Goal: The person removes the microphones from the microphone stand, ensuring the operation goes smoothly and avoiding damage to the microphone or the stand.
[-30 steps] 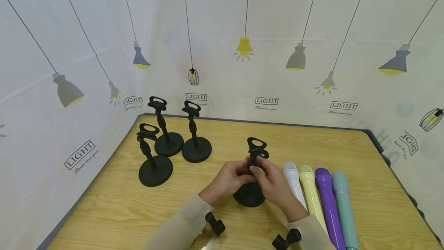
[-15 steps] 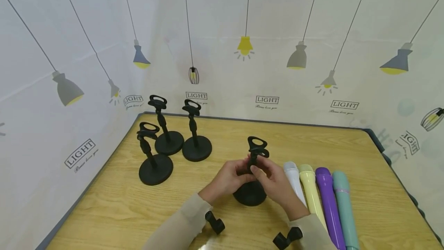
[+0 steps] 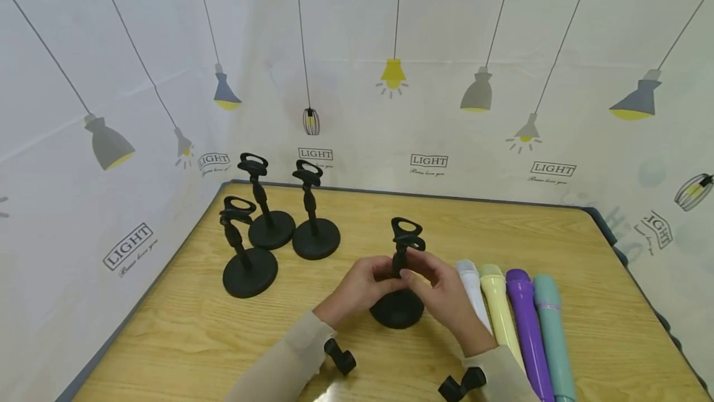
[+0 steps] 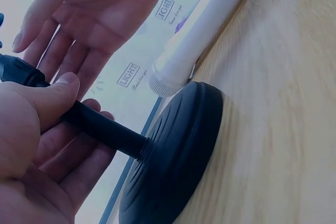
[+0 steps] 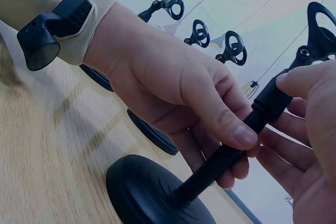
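Note:
A black desktop microphone stand (image 3: 397,312) with a round base and a ringed clip on top stands in front of me, its pole leaning slightly. My left hand (image 3: 359,287) grips the pole from the left; in the left wrist view its thumb presses on the front while fingers curl behind. Higher up, my right hand (image 3: 446,293) pinches the thicker collar (image 5: 273,98) under the clip, its thumb on the near side in the right wrist view. The base's underside rests on the wooden table in the head view.
Right of the hands lie white (image 3: 470,281), yellow (image 3: 502,309), purple (image 3: 527,321) and teal (image 3: 552,321) microphones side by side. Three more stands are at the left: a near one (image 3: 251,275) and two behind, left (image 3: 271,231) and right (image 3: 316,241). Printed cloth walls border the table.
The held stand has shifted slightly to the left, its clip most visibly, and the left hand with it. Both hands keep their hold; the other stands and the microphones stay put.

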A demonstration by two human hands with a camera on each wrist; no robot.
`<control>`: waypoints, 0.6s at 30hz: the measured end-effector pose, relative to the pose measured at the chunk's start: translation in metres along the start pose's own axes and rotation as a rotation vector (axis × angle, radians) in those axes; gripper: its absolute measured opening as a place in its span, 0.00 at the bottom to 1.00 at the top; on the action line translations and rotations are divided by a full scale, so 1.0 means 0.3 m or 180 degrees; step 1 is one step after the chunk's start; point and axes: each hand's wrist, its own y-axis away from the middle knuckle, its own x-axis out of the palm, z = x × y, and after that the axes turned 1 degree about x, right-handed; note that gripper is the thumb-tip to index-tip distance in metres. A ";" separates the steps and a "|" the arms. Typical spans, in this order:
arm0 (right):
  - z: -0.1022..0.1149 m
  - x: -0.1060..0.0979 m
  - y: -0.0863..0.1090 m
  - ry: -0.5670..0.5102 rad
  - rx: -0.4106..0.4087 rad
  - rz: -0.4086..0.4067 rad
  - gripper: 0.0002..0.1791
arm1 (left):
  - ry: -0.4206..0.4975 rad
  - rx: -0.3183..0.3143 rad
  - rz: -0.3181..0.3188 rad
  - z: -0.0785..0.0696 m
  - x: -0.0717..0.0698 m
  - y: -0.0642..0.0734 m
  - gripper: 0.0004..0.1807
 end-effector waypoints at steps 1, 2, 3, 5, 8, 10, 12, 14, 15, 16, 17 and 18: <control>-0.001 0.001 0.000 0.0020 0.0010 -0.0017 0.23 | 0.0005 -0.0017 -0.0015 0.003 -0.006 0.003 0.09; -0.002 0.003 -0.001 0.0037 0.0013 -0.0030 0.23 | 0.0029 -0.0018 -0.0027 0.006 -0.012 0.005 0.09; -0.002 0.005 -0.002 0.0051 0.0002 -0.0043 0.23 | 0.0037 -0.0022 -0.0042 0.009 -0.018 0.008 0.09; -0.004 0.010 -0.004 0.0064 -0.0045 -0.0046 0.23 | 0.0062 -0.0018 -0.0072 0.016 -0.030 0.014 0.09; -0.006 0.020 -0.007 0.0047 -0.0090 -0.0018 0.23 | 0.0075 -0.0012 -0.0136 0.026 -0.052 0.026 0.09; -0.006 0.024 -0.006 0.0039 -0.0090 0.0015 0.22 | 0.0073 -0.0053 -0.0184 0.030 -0.066 0.033 0.09; -0.005 0.028 -0.006 0.0039 -0.0054 0.0048 0.22 | 0.0066 -0.0094 -0.0235 0.035 -0.082 0.040 0.09; -0.005 0.032 -0.006 0.0051 -0.0023 0.0071 0.22 | 0.0059 -0.0150 -0.0282 0.039 -0.098 0.047 0.09; -0.004 0.034 -0.006 0.0054 -0.0012 0.0079 0.22 | 0.0061 -0.0150 -0.0304 0.041 -0.106 0.050 0.09; -0.003 0.036 -0.006 0.0063 -0.0012 0.0083 0.22 | 0.0058 -0.0138 -0.0325 0.043 -0.114 0.053 0.10; -0.002 0.037 -0.007 0.0069 -0.0009 0.0088 0.22 | 0.0061 -0.0142 -0.0348 0.045 -0.121 0.056 0.10; -0.002 0.039 -0.008 0.0081 -0.0002 0.0092 0.22 | 0.0062 -0.0148 -0.0373 0.047 -0.129 0.059 0.10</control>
